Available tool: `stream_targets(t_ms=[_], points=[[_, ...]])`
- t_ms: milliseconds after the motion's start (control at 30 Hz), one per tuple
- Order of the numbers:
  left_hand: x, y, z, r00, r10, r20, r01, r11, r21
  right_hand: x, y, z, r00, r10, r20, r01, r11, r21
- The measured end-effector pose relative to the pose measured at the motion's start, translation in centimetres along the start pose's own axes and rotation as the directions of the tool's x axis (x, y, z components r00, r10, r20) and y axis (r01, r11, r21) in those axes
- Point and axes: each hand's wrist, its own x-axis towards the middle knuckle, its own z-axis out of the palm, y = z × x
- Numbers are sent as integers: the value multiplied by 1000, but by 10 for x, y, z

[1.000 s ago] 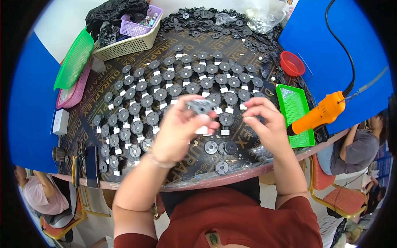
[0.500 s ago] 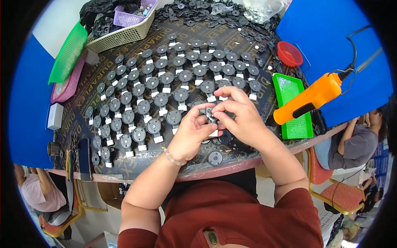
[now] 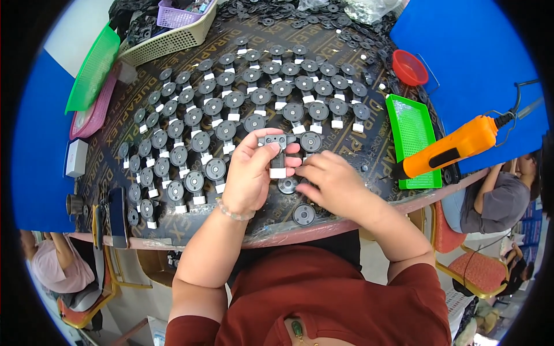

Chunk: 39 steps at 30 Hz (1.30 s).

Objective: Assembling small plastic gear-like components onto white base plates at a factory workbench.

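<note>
My left hand (image 3: 252,164) is closed on a small black plastic part with a white end block (image 3: 277,172); the thumb presses on its upper face, and the white end points toward me. My right hand (image 3: 334,187) is low over the table beside it, thumb and fingers apart, close to a few loose black discs (image 3: 287,185) partly hidden by the hands. Another black disc (image 3: 303,214) lies nearer the table edge. Beyond my hands, rows of black round-headed parts with white ends (image 3: 225,130) cover the table.
An orange electric screwdriver (image 3: 450,147) hangs at the right over a green tray (image 3: 412,183). Behind it sits a red bowl (image 3: 410,68). Loose discs (image 3: 277,14) are heaped at the back, near a beige basket (image 3: 167,49). A phone (image 3: 118,218) lies left; co-workers sit either side.
My right hand has left the part in my left hand and moved down and right to the table. The left hand has shifted slightly left, and the part's white end is now exposed.
</note>
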Motion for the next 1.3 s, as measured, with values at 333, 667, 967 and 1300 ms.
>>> stream_targets(t_ms=[333, 667, 967, 1300], points=[[-1, 6, -2, 997, 75, 10, -74, 989, -126, 9, -23, 21, 985, -76, 155, 104, 977, -184], [-2, 3, -1, 996, 81, -38, -86, 982, -170, 28, -2, -32, 978, 147, -151, -90, 940, 329], [-1, 4, 1, 994, 93, -56, -103, 971, -214, 37, 3, -31, 924, 180, -336, -72, 948, 309], [-6, -4, 3, 991, -4, 135, 34, 975, -219, 38, 16, -18, 982, 138, -132, -25, 779, 627]])
